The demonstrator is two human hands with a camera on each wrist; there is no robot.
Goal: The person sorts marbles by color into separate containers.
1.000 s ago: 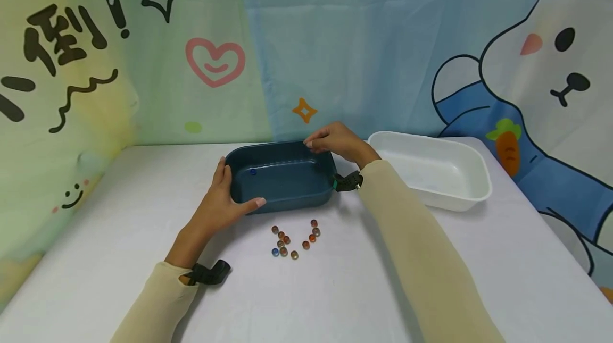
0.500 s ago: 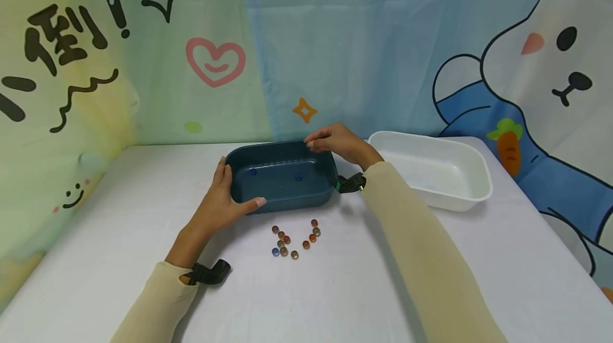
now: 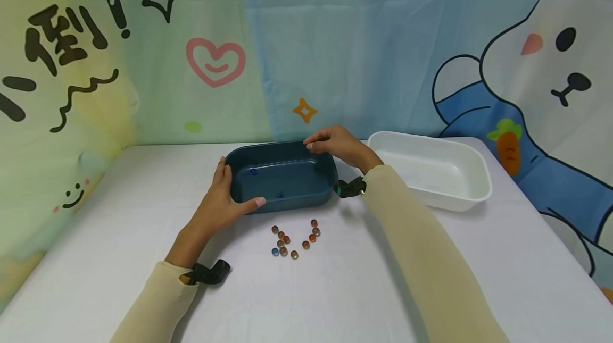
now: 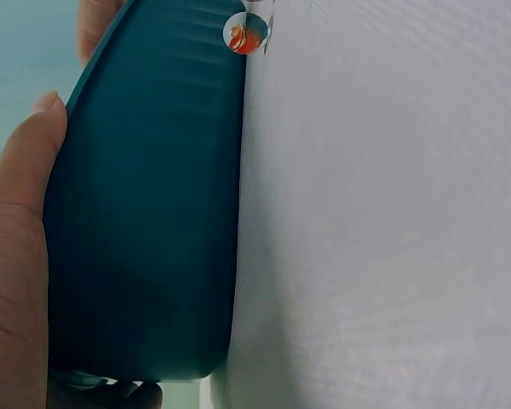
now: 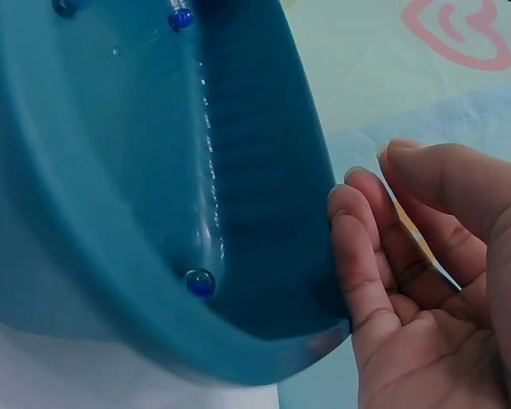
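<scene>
Nearest, 11 loose marbles (image 3: 283, 251) lie on the table (image 3: 306, 306), 1 of them blue, the others reddish or brownish. Just beyond is the tub (image 3: 287, 206), with the left hand (image 3: 215, 202) clasping its near left corner, thumb over the near rim, fingers against the left end.

The change is inside: a blue marble (image 3: 280, 195) has rolled from right of the middle, where it was 0.5 s ago, to the near wall; 1.0 s ago only 1 clearly showed from the head. Now 3 blue ones are in there, so I judge the mover free of either hand. The 2nd (image 3: 253, 172) sits farther left; the 3rd (image 5: 200, 283) is at the right end.

The tub's mouth faces up, long axis running left to right, right end slightly farther off.

Farthest, the right hand (image 3: 337, 143) is at the far right rim, fingers bent; I cannot tell whether its thumb and index meet, and nothing shows in its palm.
</scene>
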